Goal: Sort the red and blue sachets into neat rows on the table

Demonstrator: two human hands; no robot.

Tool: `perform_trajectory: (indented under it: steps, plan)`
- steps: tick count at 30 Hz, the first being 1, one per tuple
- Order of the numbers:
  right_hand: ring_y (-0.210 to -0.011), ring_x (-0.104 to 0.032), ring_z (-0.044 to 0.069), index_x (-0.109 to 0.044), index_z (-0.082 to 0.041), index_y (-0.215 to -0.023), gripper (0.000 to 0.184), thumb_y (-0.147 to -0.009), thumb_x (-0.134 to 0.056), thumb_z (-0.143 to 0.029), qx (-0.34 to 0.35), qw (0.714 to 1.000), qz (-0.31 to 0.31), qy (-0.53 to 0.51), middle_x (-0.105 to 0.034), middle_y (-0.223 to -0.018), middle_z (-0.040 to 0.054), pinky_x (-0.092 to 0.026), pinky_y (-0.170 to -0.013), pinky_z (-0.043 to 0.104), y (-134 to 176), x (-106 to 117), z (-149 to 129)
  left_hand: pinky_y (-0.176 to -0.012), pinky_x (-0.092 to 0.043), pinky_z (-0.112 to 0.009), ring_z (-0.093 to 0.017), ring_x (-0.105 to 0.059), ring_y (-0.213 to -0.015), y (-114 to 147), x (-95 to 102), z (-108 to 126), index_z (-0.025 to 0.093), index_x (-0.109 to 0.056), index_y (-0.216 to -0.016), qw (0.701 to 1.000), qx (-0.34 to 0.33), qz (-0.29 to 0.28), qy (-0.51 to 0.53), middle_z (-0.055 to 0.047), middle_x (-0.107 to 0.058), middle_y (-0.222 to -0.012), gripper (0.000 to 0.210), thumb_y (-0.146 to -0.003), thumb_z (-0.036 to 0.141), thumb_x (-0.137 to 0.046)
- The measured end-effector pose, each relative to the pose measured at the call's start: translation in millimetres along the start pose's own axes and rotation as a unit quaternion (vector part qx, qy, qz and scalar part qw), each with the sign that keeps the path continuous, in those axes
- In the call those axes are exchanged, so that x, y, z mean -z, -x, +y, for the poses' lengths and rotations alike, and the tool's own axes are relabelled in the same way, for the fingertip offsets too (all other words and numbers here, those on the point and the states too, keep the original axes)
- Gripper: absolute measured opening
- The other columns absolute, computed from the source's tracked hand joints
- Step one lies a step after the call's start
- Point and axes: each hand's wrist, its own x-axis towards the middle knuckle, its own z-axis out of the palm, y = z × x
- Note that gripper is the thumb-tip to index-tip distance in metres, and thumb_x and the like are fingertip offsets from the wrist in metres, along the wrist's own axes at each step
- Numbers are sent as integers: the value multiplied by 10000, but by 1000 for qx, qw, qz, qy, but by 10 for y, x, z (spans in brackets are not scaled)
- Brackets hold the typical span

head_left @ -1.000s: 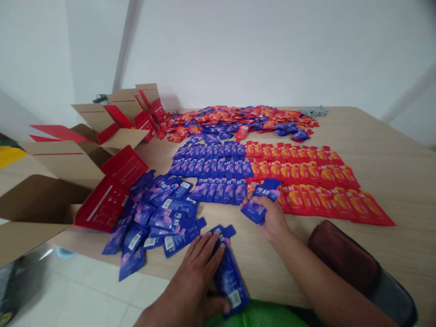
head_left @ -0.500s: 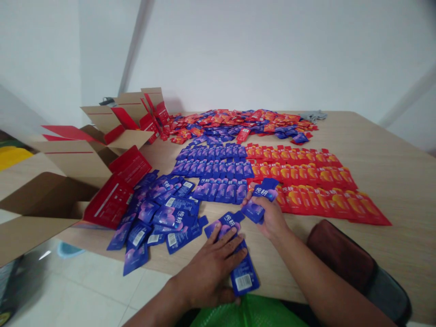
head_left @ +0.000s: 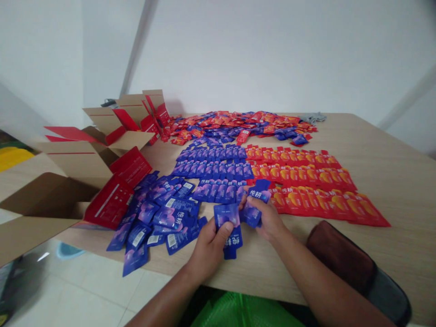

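My left hand [head_left: 211, 243] pinches blue pouches [head_left: 227, 215] that hang upside down over the near part of the table, the thumb across their printed front. Just to the right, my right hand [head_left: 267, 218] is closed on another blue pouch [head_left: 256, 194], held upright with its spout end away from me; more may lie behind it. Beyond my hands are overlapping rows of blue pouches [head_left: 213, 168]. Rows of red-orange pouches [head_left: 303, 173] adjoin them on the right. Left of my left hand lies a loose heap of blue pouches [head_left: 166, 215].
Open cardboard boxes [head_left: 71, 165] with red outsides line the table's left side. A mixed pile of red and blue pouches [head_left: 235, 122] spreads along the back, with a grey cloth [head_left: 315, 118] at its right end. A dark brown case [head_left: 342, 254] lies near my right forearm.
My left hand has gone from lying flat over blue pouches on the table to gripping pouches upside down. My right hand has shifted slightly left with its pouch.
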Motion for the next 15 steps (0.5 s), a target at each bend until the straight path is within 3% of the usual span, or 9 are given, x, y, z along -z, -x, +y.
perform_trajectory:
  steps: [5,7,10,13,15]
  plan:
    - [-811,-753,231,-736,-258,-1172,488,-748,-933,-397,-44,999,-9,9,-793,-900,14,-602,-739,346,7,10,39,-642,-486,-235,-157,-609,-737,-180,-37,105,224,-715,-1259,988,110,-3,104,-24,-705,-928,377,-954,433,-640]
    - [-844,-773,263,-751,-256,-1159,475,-759,-924,-446,-75,997,-33,-1,-810,-925,31,-611,-752,375,9,1,42,-631,-468,-223,-141,-584,-699,-270,44,163,224,-726,-1234,988,109,-26,111,-13,-686,-895,358,-907,349,-649]
    - [-813,-783,272,-765,-230,-1152,464,-797,-890,-500,-133,990,-49,-9,-818,-919,51,-617,-726,382,16,-16,20,-716,-500,-240,-148,-607,-747,-430,240,353,213,-766,-1116,987,31,-152,44,-14,-698,-894,267,-876,277,-670]
    - [-718,-771,251,-773,-210,-1111,465,-836,-844,-577,-199,978,-63,3,-807,-866,59,-610,-663,357,36,-5,-5,-838,-548,-287,-202,-683,-899,-594,402,608,229,-800,-1041,954,-41,-284,-80,-29,-763,-1000,202,-861,273,-718]
    - [-644,-751,237,-775,-202,-1077,505,-853,-804,-654,-242,965,-98,21,-792,-810,63,-603,-634,353,56,32,-9,-880,-561,-306,-228,-719,-955,-701,439,741,247,-816,-1053,928,-77,-335,-140,-29,-794,-1038,213,-860,256,-726]
